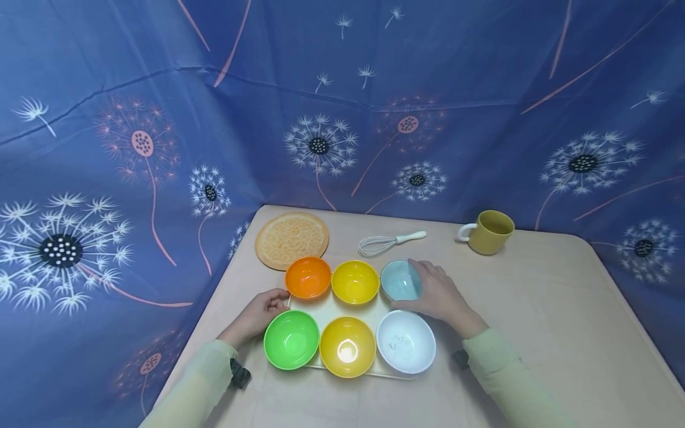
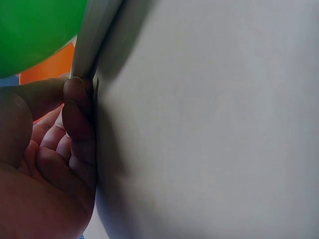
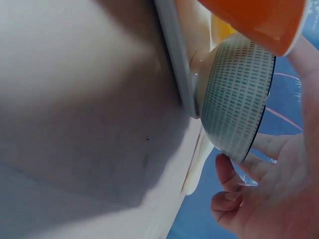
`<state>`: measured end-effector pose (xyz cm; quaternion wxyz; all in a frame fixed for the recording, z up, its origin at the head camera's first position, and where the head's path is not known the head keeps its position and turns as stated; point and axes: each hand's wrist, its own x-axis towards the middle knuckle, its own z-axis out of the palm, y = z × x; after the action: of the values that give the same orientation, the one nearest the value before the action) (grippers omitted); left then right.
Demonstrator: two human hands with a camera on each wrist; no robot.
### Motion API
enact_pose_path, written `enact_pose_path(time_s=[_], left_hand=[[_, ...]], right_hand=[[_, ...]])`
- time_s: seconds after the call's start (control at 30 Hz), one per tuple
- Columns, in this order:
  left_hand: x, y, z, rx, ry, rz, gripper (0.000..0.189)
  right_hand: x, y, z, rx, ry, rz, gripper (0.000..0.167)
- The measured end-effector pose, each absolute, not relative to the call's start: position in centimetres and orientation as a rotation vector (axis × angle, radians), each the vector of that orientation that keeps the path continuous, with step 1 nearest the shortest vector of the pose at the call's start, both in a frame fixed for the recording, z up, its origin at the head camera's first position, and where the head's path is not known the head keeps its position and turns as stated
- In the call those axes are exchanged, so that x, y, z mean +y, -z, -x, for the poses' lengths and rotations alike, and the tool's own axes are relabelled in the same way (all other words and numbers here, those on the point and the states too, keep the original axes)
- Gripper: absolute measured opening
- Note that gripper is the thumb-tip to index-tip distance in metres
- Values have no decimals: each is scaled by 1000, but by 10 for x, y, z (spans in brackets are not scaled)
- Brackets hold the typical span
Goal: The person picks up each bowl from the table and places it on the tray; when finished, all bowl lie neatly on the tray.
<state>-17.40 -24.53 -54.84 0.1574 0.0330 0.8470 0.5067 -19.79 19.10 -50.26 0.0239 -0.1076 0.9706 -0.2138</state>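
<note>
A white tray (image 1: 329,309) bears several bowls in two rows. At its left edge, my left hand (image 1: 261,312) pinches the tray between thumb and curled fingers, close to the orange bowl (image 1: 308,278) and the green bowl (image 1: 291,340). My right hand (image 1: 440,297) grips the light blue bowl (image 1: 397,280) by its right side; its outside carries small green dashes in the right wrist view. A yellow bowl (image 1: 355,282) sits between the orange and light blue ones. In the near row are a darker yellow bowl (image 1: 348,339) and a white-lined bowl (image 1: 401,342).
Behind the tray lie a round tan mat (image 1: 291,241) and a whisk (image 1: 382,244) with a white handle. An olive-yellow mug (image 1: 489,233) stands at the back right of the table (image 1: 556,321). Blue dandelion-print cloth (image 1: 369,148) hangs behind and left.
</note>
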Motion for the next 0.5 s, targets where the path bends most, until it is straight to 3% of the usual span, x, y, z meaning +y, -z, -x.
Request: enact_pose_path(time_s=[0.5], left_hand=[[-250,549,174,2431,-1454,-98,34]], right_hand=[[213,503,193,3100,716,309,96]])
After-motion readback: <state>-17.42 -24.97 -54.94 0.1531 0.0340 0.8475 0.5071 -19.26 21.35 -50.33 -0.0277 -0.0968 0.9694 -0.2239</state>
